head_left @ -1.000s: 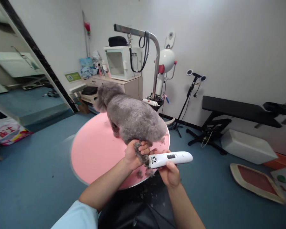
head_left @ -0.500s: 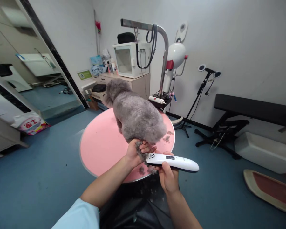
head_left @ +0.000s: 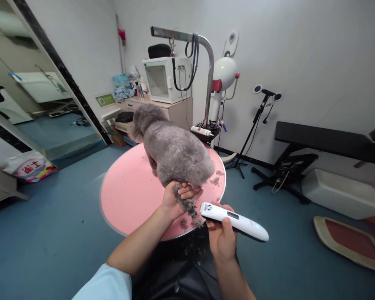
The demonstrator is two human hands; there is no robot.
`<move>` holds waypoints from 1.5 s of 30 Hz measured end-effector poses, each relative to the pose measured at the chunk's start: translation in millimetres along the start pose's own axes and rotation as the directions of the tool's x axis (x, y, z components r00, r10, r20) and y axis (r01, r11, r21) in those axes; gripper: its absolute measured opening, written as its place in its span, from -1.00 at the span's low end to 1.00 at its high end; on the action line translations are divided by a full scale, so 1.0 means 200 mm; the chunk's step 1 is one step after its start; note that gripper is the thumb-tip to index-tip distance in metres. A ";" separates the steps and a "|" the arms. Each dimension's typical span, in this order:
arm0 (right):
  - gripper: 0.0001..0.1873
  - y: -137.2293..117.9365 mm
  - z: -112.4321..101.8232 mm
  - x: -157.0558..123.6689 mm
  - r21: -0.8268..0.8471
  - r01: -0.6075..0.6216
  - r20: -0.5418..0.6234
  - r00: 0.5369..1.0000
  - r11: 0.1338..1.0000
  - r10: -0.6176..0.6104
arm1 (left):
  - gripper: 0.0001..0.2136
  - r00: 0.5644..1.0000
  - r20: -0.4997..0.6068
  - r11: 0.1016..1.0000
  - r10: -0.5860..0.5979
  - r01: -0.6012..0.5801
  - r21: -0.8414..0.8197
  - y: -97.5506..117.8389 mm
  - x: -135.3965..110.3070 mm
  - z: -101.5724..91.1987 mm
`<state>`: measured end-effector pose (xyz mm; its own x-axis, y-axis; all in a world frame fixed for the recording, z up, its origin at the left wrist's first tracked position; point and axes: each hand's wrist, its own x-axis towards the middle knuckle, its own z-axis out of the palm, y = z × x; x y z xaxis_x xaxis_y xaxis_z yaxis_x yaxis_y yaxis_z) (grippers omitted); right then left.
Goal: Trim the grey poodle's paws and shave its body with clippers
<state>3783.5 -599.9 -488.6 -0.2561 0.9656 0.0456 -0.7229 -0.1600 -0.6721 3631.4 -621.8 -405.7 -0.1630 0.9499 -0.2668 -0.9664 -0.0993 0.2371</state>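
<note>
A grey, curly-coated dog (head_left: 178, 150) stands on a round pink grooming table (head_left: 125, 191), its rear towards me and its head at the far left. My left hand (head_left: 175, 201) is closed around one of its hind legs (head_left: 185, 201), holding it out behind the body with the paw pointing at me. In my right hand (head_left: 223, 237) is a white hair clipper (head_left: 236, 221), thumb on top. The clipper's blade end is just right of the paw, with a small gap between them. Tufts of cut hair (head_left: 215, 181) lie on the table's right side.
A metal grooming arm (head_left: 211, 75) with a hanging black leash rises behind the table. At its base a white tube (head_left: 201, 131) lies on a black tray. Farther back are a white cabinet box (head_left: 162, 79), a dryer (head_left: 224, 73) and a lamp stand (head_left: 253, 125).
The clipper has drawn back from the paw, rightwards and slightly down, and its rear end has tilted lower. My left hand still holds the leg. The whole view has shifted slightly.
</note>
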 end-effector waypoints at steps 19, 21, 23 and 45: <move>-0.56 -0.07 0.05 0.19 -0.027 -0.290 0.402 0.873 0.957 0.276 | -0.93 0.998 -0.005 0.998 -0.060 0.060 -0.002 0.03 0.01 -0.02; -0.55 -0.07 0.03 0.20 -0.034 -0.345 0.421 0.846 0.938 0.327 | -0.93 0.998 -0.002 0.998 -0.058 0.058 0.005 0.03 0.01 -0.02; -0.54 -0.06 0.02 0.21 -0.033 -0.420 0.439 0.809 0.907 0.391 | -0.93 0.999 -0.009 0.999 -0.048 0.048 0.005 0.03 0.00 0.00; -0.59 -0.22 0.01 0.12 -0.251 0.148 0.472 0.881 0.957 -0.013 | -0.91 0.998 -0.062 0.999 -0.013 0.010 -0.045 0.05 -0.01 0.02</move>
<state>3807.8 -570.4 -457.0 -0.5196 0.7562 0.3977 -0.5686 0.0413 -0.8216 3622.9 -623.9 -399.0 -0.1624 0.9309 -0.3272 -0.9760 -0.1027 0.1923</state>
